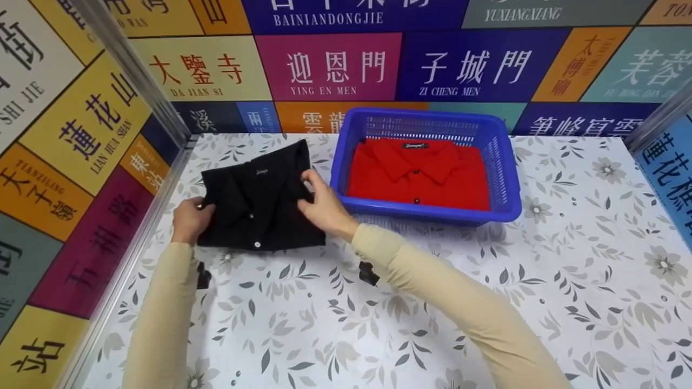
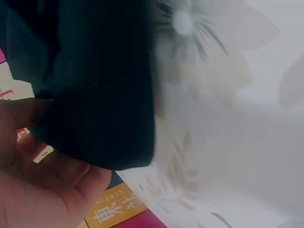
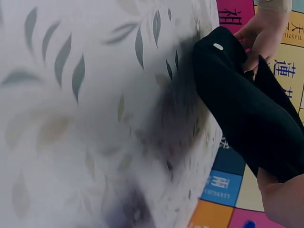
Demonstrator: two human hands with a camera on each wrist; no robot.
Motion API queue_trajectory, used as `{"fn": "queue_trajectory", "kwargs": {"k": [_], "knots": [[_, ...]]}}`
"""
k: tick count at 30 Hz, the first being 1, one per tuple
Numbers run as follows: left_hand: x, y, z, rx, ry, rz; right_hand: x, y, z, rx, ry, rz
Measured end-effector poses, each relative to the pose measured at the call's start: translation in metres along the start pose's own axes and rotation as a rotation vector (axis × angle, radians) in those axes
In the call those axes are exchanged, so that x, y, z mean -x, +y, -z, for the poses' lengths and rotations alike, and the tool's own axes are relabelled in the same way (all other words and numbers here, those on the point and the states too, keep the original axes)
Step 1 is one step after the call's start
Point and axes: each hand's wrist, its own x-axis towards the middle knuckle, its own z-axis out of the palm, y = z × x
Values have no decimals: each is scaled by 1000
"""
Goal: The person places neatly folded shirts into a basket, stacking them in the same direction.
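Observation:
A folded black shirt (image 1: 265, 216) with a collar and pale buttons is held by its two sides at the left of the table. My left hand (image 1: 190, 219) pinches its left side, thumb on top and fingers underneath, as the left wrist view shows. On the opposite side my right hand (image 1: 324, 208) grips the shirt's edge near the collar. The right wrist view has the shirt (image 3: 247, 104) raised off the table, with a shadow below it. Just right of that hand stands a blue plastic basket (image 1: 513, 189), and in it lies a folded red shirt (image 1: 427, 186) with its collar facing up.
White cloth with a grey leaf and flower print (image 1: 421, 302) covers the table. Panels with coloured signs (image 1: 330, 67) rise behind it and along the left side, meeting at a metal corner post (image 1: 157, 70). Another panel (image 1: 667, 162) stands at the right.

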Motion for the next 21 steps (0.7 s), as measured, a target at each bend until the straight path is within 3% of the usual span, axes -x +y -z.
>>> {"fn": "queue_trajectory", "kwargs": {"k": [3, 11, 18, 21], "knots": [[1, 7, 2, 73, 53, -41, -2, -5, 12, 23, 4, 34], [2, 38, 14, 145, 158, -229, -5, -20, 48, 34, 52, 82], [12, 69, 22, 211, 95, -286, 5, -34, 91, 17, 47, 77], [18, 82, 20, 205, 74, -351, 11, -36, 115, -13, 36, 97]]}}
